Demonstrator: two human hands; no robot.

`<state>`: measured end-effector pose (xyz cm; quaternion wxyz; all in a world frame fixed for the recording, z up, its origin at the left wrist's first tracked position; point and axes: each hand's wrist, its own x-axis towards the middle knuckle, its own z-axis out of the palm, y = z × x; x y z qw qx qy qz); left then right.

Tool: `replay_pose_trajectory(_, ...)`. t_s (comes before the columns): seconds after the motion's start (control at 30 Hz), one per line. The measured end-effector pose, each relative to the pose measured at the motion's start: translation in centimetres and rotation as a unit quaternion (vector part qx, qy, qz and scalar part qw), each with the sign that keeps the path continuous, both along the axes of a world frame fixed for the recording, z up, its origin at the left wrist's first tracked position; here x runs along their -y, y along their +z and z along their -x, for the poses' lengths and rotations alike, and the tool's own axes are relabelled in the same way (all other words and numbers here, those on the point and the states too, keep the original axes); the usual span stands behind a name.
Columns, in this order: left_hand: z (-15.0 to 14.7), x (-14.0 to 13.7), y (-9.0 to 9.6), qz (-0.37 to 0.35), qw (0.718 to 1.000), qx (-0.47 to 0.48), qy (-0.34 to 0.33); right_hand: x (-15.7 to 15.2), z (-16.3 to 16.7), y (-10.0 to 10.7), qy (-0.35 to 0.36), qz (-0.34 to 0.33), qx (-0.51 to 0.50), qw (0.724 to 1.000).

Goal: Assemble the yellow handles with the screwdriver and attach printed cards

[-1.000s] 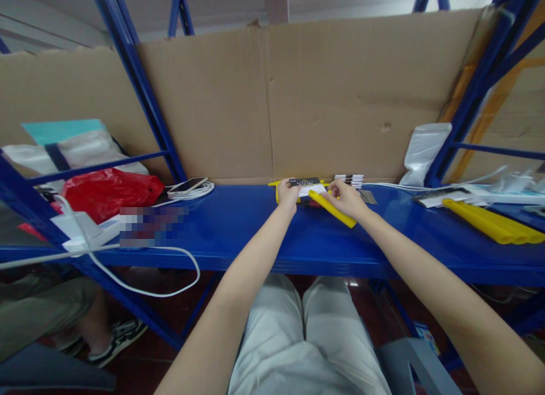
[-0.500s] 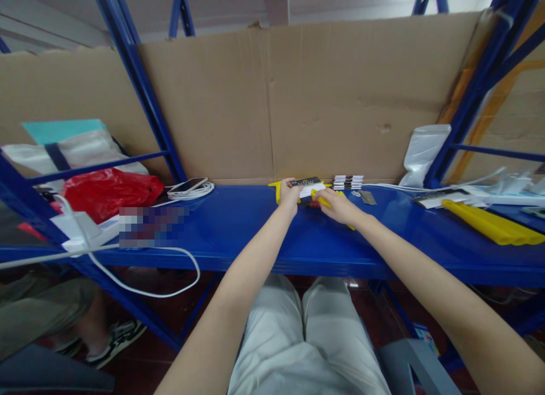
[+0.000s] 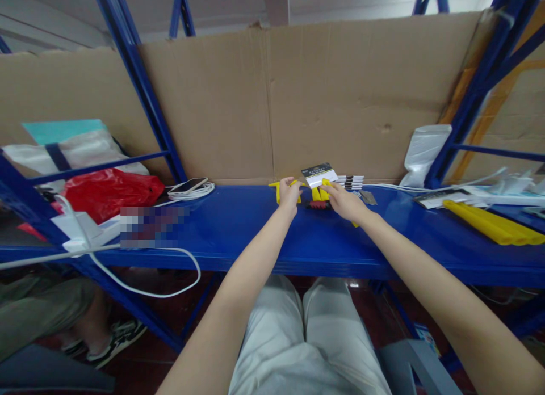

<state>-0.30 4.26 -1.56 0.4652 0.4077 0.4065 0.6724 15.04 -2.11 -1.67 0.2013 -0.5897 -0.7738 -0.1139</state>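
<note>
My right hand [image 3: 344, 203] is closed on a yellow plastic piece [image 3: 327, 183] whose exact kind I cannot make out. A black-and-white printed card [image 3: 319, 175] stands tilted above the table at the fingertips of that hand. To the left, my left hand [image 3: 290, 195] has curved fingers, slightly apart, over yellow pieces [image 3: 278, 192] lying on the blue table. Between the hands are more yellow parts [image 3: 318, 194] and a small dark red object [image 3: 318, 204]. A stack of black-and-white cards [image 3: 352, 182] lies just behind my right hand, partly hidden, beside a small clear packet [image 3: 368, 198].
Long yellow tubular pieces [image 3: 494, 222] and another printed card [image 3: 443, 197] lie to the right. On the left are a phone [image 3: 190, 185] with coiled white cable, a red bag [image 3: 110, 192] and a power strip. A cardboard sheet [image 3: 340, 100] stands behind the table.
The card has come away from my left hand and moved up and right, tilting with my right hand. The dark red object and yellow parts between the hands show more.
</note>
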Motion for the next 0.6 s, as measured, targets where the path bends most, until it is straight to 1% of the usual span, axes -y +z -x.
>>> replay_pose_trajectory(0.07,0.1,0.3,0.2,0.015,1.0,-0.008,-0.005,0.0,-1.0,0.5,-0.053,-0.009,-0.014,0.998)
replay_pose_trajectory(0.17,0.3,0.6,0.4,0.027,0.999,-0.027,-0.008,-0.1,-3.2,1.1,-0.131,-0.035,-0.059,0.989)
replay_pose_trajectory(0.3,0.5,0.7,0.4,0.035,0.998,-0.05,-0.018,0.4,-5.9,2.0,-0.204,-0.058,-0.136,0.968)
replay_pose_trajectory(0.4,0.6,0.8,0.4,0.035,0.997,-0.063,-0.031,1.2,-7.1,3.0,-0.257,-0.052,-0.175,0.949)
replay_pose_trajectory(0.5,0.6,0.9,0.3,0.039,0.996,-0.065,-0.048,1.8,-8.3,3.9,-0.306,-0.044,-0.179,0.934)
replay_pose_trajectory(0.6,0.6,1.1,0.3,0.037,0.995,-0.066,-0.065,2.0,-10.2,4.5,-0.343,-0.022,-0.139,0.929)
